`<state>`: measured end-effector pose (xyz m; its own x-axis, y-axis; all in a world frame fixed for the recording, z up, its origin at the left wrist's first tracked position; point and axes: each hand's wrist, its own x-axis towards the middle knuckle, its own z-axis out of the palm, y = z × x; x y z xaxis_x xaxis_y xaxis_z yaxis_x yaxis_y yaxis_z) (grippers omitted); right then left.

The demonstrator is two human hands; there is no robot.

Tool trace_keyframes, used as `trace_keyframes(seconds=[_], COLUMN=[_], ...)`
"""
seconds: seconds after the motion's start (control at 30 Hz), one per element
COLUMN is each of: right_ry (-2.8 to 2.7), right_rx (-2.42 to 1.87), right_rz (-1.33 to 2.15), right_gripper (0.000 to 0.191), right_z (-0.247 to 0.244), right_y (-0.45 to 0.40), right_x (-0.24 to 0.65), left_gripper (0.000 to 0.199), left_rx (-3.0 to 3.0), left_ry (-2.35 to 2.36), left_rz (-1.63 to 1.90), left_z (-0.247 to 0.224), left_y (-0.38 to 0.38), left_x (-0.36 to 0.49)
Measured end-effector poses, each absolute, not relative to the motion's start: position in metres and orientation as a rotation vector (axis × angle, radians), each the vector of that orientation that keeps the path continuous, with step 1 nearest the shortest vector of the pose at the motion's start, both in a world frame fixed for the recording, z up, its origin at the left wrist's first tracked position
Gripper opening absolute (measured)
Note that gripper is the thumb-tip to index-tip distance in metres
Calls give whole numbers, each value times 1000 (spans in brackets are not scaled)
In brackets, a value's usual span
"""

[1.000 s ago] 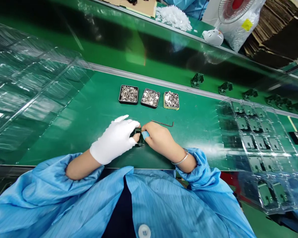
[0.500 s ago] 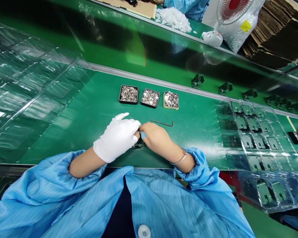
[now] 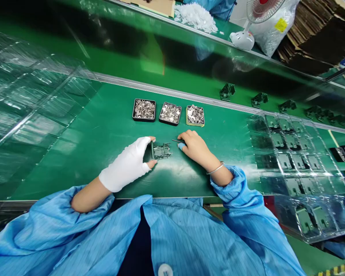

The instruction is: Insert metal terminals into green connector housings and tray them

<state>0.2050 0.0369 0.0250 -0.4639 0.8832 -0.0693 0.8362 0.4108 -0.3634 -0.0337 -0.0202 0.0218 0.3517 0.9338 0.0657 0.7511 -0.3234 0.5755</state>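
Clear trays [image 3: 43,100] cover the table's [image 3: 224,130] left. The gloved left hand [image 3: 128,163] pinches the green part [image 3: 161,151] mid-table. Three boxes [image 3: 169,123] of metal bits [image 3: 144,109] stand behind. The right hand [image 3: 197,148] partly hides a hex key [image 3: 176,140]; whether pinching, I cannot tell. Far right, a compartmented tray [image 3: 327,165] holds green pieces [image 3: 284,161].

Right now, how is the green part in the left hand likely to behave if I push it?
The green part should feel stiff, judging by its straight, hard-looking edges. Its angular shape makes rolling unlikely. The thin prongs at the end away from the left hand might catch or bend if pushed.
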Motion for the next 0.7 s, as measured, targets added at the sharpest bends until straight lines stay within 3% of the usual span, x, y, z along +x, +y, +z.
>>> trace_keyframes(seconds=[0.3,0.57,0.7], right_ry=[-2449,-2657,-2493], right_rx=[-1139,-1428,-1351], right_rz=[958,785,1033], right_gripper=[28,32,31], right_z=[15,31,29], right_y=[27,11,16], right_x=[215,197,203], left_gripper=[53,49,50], left_rx=[2124,2177,2146], left_ry=[1458,1402,1420], left_rz=[566,597,563], left_z=[13,12,13], left_y=[-21,-24,-24], left_x=[-31,-34,-35])
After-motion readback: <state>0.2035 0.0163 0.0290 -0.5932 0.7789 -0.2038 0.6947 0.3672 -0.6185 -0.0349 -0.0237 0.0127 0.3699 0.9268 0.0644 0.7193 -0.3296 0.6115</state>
